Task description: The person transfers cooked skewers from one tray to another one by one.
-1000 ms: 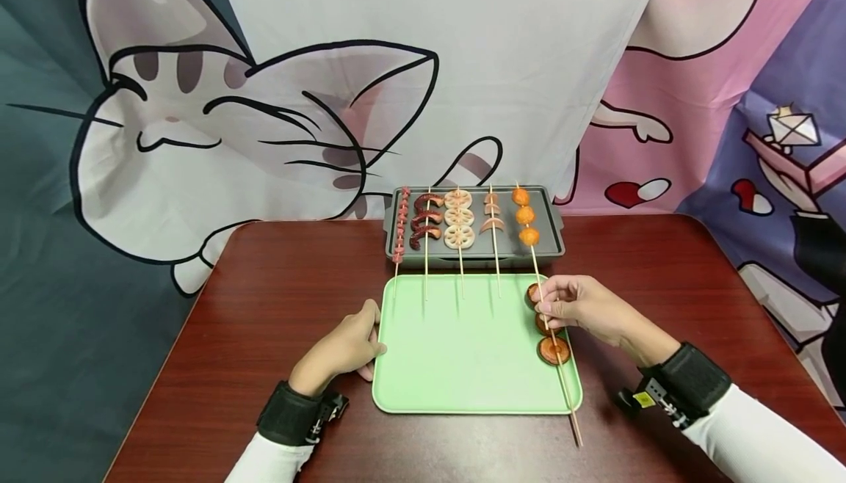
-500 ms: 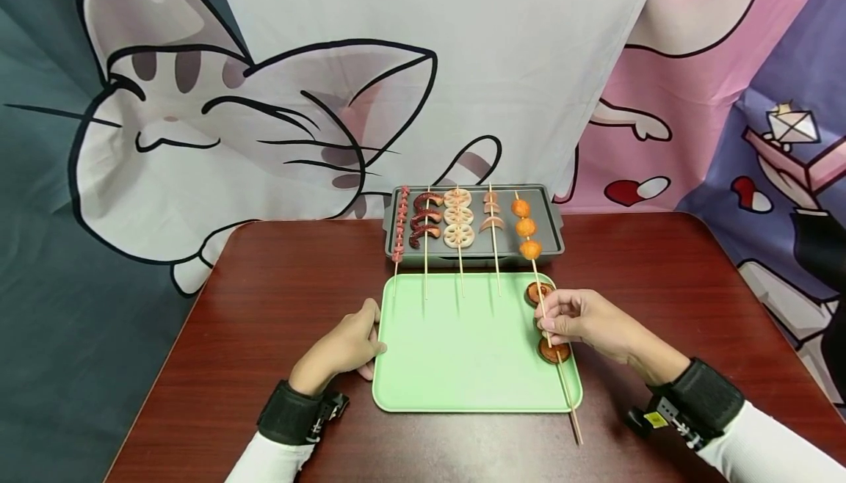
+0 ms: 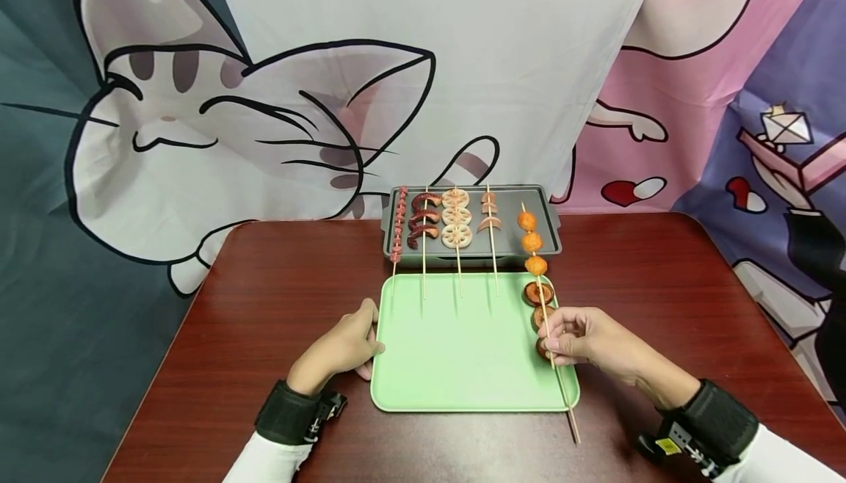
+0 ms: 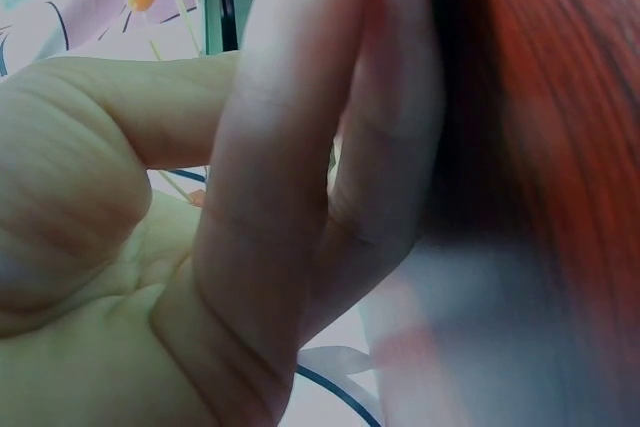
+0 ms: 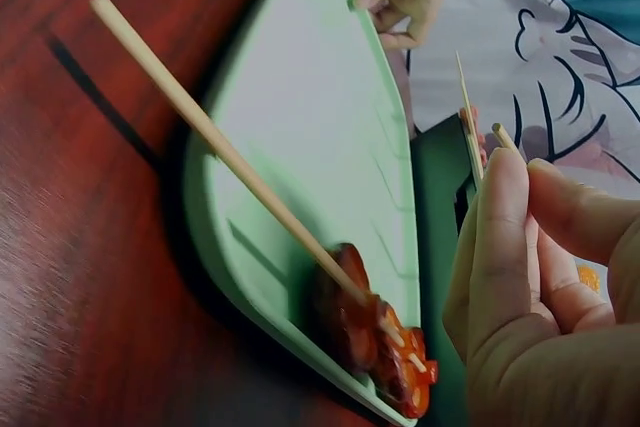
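Since one second ago the right hand (image 3: pixel 581 340) has drawn the skewer with orange balls (image 3: pixel 532 242) toward the person: its balls were then all over the grey grill tray (image 3: pixel 548 208), and now the lowest ball hangs past the tray's front edge, just above the green tray (image 3: pixel 456 365). The right hand pinches the stick of this skewer between thumb and fingers, over the right side of the green tray. A second skewer, with brown mushroom slices (image 3: pixel 538 294), lies along the right edge of the green tray, under and just beside the held one; its bare end (image 3: pixel 573 428) reaches past the tray's front rim onto the table (image 3: pixel 277 285). The left hand (image 3: pixel 344 347) has not moved; its loosely bent fingers rest against the left rim of the green tray and grip nothing that I can see.

Four other skewers (image 3: pixel 439 222) lie side by side on the grey tray, their sticks reaching over the back rim of the green tray. The middle of the green tray is bare.
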The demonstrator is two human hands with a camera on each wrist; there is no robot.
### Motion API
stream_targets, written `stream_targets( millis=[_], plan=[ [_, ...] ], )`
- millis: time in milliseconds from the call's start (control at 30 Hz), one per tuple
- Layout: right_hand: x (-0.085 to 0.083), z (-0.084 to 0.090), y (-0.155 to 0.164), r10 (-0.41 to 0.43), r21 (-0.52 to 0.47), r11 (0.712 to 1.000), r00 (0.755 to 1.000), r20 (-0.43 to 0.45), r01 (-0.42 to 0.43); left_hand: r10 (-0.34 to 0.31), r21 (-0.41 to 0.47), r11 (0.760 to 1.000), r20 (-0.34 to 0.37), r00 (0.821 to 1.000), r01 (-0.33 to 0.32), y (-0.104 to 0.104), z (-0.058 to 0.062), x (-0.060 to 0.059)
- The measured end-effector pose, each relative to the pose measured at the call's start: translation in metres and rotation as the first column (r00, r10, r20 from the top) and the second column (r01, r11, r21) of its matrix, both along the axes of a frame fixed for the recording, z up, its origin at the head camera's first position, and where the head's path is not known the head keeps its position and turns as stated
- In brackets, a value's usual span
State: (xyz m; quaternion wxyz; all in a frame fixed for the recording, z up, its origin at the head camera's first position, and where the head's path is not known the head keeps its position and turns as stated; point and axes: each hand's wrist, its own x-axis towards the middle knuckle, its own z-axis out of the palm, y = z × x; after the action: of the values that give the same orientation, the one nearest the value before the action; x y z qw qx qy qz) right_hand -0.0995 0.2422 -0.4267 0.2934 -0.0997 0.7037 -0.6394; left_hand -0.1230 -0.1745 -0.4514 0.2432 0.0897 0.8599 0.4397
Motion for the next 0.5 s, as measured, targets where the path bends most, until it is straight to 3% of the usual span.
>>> stream_targets(
  millis=[500],
  plan=[
    [0.029, -0.006, -0.003, 0.014, -0.002, 1.0, 0.999, 0.033, -0.014, 0.01, -0.011, 1.0, 0.014, 1.0, -0.01, 0.001, 0.002, 0.0]
  ],
)
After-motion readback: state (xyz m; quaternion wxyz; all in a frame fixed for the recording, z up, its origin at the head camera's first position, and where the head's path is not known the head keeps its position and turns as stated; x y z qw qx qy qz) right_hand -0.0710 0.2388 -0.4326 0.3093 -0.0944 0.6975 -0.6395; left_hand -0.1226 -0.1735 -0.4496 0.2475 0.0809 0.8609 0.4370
